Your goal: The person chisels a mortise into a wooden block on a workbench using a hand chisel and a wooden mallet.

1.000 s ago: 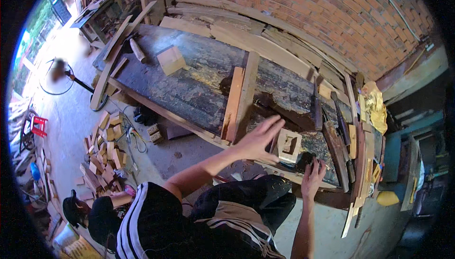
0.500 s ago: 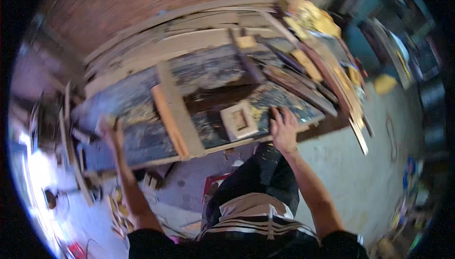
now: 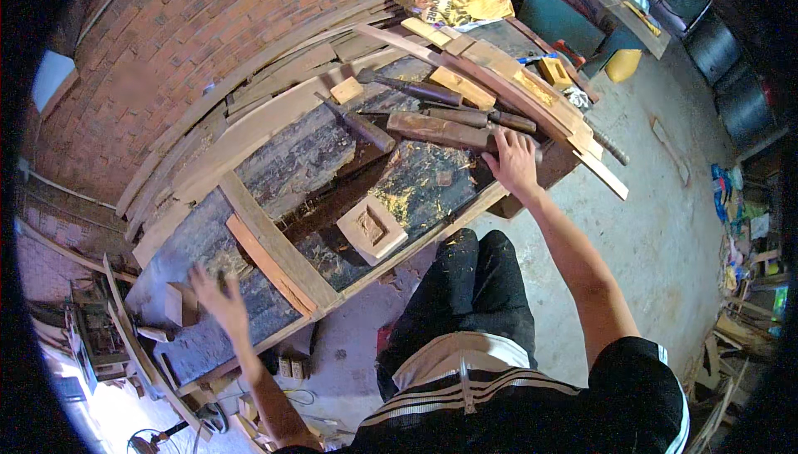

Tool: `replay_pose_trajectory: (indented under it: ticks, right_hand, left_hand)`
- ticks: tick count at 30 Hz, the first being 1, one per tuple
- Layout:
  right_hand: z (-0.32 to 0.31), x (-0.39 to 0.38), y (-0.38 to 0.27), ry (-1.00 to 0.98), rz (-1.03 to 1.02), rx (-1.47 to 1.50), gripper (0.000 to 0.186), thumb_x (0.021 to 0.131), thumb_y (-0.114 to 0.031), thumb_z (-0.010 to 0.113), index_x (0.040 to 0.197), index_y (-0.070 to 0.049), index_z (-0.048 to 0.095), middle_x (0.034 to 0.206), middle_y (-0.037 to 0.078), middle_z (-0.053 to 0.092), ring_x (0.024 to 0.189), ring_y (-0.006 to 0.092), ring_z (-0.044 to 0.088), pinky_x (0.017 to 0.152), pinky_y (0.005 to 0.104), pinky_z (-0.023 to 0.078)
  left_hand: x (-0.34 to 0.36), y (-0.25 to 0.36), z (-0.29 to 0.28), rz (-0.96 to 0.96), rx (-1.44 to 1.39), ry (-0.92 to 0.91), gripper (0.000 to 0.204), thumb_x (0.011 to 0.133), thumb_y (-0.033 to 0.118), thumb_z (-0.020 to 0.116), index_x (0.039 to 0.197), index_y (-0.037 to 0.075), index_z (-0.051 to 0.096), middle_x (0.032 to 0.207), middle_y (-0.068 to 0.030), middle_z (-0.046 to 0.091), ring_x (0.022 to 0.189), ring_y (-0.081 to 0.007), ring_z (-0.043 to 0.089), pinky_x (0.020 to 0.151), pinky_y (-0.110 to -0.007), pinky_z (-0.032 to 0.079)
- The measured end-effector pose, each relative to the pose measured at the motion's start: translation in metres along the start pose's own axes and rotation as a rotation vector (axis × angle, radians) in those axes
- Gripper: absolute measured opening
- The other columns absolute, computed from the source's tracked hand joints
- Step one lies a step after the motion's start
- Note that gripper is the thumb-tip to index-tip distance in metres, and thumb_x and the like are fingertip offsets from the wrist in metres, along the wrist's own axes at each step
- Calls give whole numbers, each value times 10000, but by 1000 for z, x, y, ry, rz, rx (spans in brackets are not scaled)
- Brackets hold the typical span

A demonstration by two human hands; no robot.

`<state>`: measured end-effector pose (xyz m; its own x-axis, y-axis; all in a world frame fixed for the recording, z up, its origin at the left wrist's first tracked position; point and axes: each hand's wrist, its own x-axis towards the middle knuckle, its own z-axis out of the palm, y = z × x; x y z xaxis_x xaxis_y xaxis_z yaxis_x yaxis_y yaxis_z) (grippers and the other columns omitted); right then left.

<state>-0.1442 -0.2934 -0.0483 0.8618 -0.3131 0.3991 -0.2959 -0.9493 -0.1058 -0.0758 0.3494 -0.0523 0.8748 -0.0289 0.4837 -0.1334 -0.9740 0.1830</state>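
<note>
Rather long, brown wooden bar [image 3: 440,132]

Solid block [image 3: 181,304], hollowed block [image 3: 382,248]: matt wood; benchtop [image 3: 299,167]: rough; bag [image 3: 470,5]: crinkled, glossy

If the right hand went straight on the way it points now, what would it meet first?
The right hand would probably meet the dark tool handle just ahead; whether it touches the brown wooden bar beneath is unclear.
</note>
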Motion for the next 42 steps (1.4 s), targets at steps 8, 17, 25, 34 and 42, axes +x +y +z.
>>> replay_pose_trajectory:
  ticks: [8, 17, 25, 34, 42]
  right_hand:
    - [-30, -50, -33, -138, -26, 150, 514, 800, -311, 737, 1187, -46, 528, 1035, 126, 574, 991, 316, 574, 796, 416, 534]
    - [-25, -37, -29, -11, -58, 198, 311, 894, -349, 625, 1055, -83, 612, 1040, 129, 529, 997, 322, 521, 842, 439, 445]
    - [10, 48, -32, 134, -34, 294, 263, 852, -196, 665, 1078, -68, 622, 1063, 139, 540, 997, 338, 535, 849, 448, 455]
    - [33, 100, -19, 180, 49, 283, 241, 855, -184, 664, 1075, -96, 623, 1043, 147, 562, 1012, 348, 539, 852, 465, 452]
    - [14, 95, -76, 104, -213, 453, 175, 832, -154, 683, 991, -82, 687, 937, 116, 619, 962, 330, 573, 857, 445, 470]
  left_hand:
    - [-8, 248, 12, 363, -558, -554, 1204, 662, 396, 874, 1548, 71, 127, 1587, -243, 144, 1451, -412, 215, 1163, -472, 276]
    - [-4, 330, 42, 316, -776, -616, 1165, 710, 268, 852, 1557, 89, 72, 1547, -237, 217, 1415, -398, 278, 1150, -470, 293]
    - [-15, 327, 68, 370, -897, -402, 1032, 849, 532, 653, 1554, 37, 84, 1605, -250, 67, 1467, -427, 156, 1178, -502, 205]
    - [-11, 326, 75, 188, -1050, -316, 821, 966, 588, 397, 1517, -3, 250, 1552, -247, 270, 1425, -403, 284, 1163, -481, 221]
    - [-10, 320, 76, 54, -1119, -335, 878, 950, 652, 397, 1492, -31, 298, 1509, -195, 368, 1388, -304, 363, 1150, -436, 254]
